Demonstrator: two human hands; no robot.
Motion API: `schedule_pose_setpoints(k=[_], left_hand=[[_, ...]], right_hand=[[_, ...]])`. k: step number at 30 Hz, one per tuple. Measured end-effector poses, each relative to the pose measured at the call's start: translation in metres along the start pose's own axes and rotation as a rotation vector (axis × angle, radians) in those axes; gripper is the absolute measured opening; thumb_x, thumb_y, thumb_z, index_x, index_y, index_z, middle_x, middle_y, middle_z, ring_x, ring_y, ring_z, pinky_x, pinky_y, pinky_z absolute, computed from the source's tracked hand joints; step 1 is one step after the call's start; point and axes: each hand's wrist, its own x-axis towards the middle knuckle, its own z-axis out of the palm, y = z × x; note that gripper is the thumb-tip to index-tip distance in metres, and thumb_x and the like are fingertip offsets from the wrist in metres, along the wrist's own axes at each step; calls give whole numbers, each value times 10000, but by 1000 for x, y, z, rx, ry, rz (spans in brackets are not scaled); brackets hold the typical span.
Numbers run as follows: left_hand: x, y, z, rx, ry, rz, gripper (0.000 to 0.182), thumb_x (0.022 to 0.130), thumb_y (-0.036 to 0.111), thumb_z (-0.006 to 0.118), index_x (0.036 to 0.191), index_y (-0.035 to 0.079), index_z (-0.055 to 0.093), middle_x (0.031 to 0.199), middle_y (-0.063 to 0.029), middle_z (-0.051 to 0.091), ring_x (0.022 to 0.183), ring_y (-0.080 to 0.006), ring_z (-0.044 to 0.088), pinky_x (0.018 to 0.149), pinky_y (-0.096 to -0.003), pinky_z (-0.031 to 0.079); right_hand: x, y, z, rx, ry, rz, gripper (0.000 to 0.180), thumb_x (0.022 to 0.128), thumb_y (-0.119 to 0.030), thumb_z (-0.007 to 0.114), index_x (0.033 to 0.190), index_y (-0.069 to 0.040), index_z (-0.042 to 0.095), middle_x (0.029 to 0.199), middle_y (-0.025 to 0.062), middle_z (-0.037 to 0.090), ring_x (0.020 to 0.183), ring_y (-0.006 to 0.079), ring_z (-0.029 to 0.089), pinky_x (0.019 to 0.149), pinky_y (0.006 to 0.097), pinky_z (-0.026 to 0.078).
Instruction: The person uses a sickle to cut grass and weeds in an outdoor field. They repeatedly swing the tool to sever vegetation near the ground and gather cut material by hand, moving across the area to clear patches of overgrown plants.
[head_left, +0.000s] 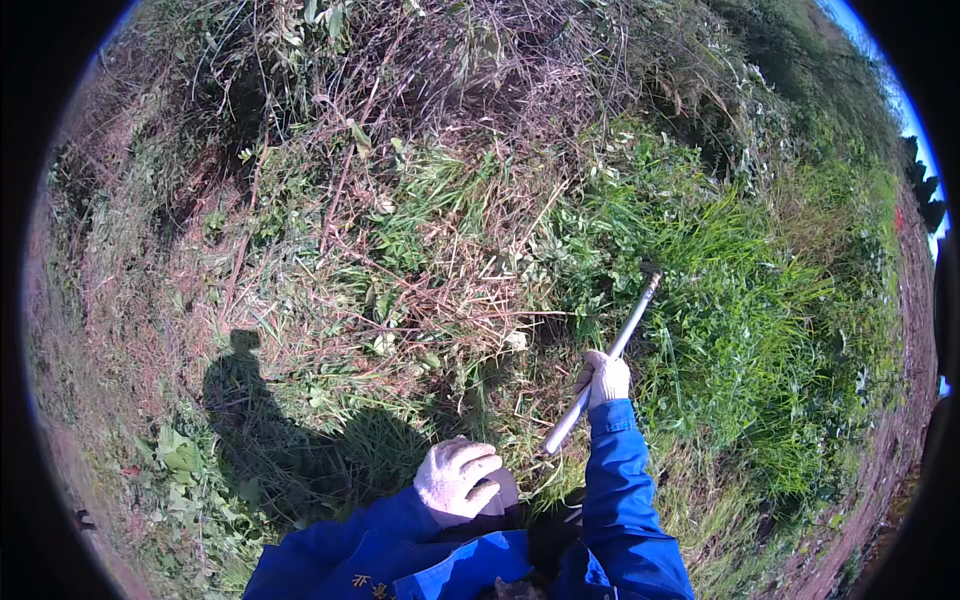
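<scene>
My right hand (606, 379), in a white knit work glove, is closed around the pale metal shaft of a long-handled tool (634, 319). Its lower end points back towards me, close to the ground. The far end reaches into green grass (701, 247), where dark metal shows only in part; whether it is a sickle blade I cannot tell. My left hand (456, 476), gloved alike, hovers over or rests on my knee (501, 491). Its fingers are loosely bent and apart, with nothing seen in them. Cut stalks and dry stems (465, 300) lie before me.
Tangled dry brush (480, 67) rises at the back. Woody stems (341, 191) slant across the left middle. Tall green grass (757, 330) stands at the right, with a bare dirt strip (900, 420) past it. Broad-leaved plants (178, 457) grow at the lower left, beside my shadow (247, 405).
</scene>
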Motion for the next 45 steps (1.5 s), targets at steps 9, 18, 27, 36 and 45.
schedule_pose_setpoints(k=[9,18,27,36,45], left_hand=[[-17,-2,-22,3,-88,-202,400,812,295,795,1136,91,682,1139,-176,635,1046,-429,618,929,-559,492],[-27,-3,-15,-75,87,-90,305,789,150,831,1069,140,711,1170,-68,706,1048,-319,693,903,-467,548],[-28,0,-18,-11,83,-75,265,776,152,841,1014,129,728,1076,-109,702,1002,-370,687,878,-497,557],[-26,-7,-2,22,32,-94,170,809,159,733,946,58,721,1062,-121,717,982,-360,703,870,-483,562],[-18,-13,18,170,-126,-225,614,838,298,760,1394,69,636,1368,-230,643,1267,-483,588,1091,-545,461]], right_hand=[[-154,-10,235,-437,-1623,111,346,846,-169,789,1117,-31,623,687,39,595,495,154,573,406,333,453],[-73,-12,41,-145,-467,-159,233,992,-253,732,969,-61,602,643,-15,520,458,104,502,399,282,432],[-33,55,101,42,-514,150,215,954,-125,668,763,-76,585,604,41,554,439,176,536,415,330,478],[-82,41,92,187,-794,463,136,904,-83,679,840,-79,559,618,5,531,437,128,528,379,298,461],[-128,-18,164,-621,-1285,-362,273,812,-186,697,1030,-33,637,717,179,642,615,338,669,549,471,524]])
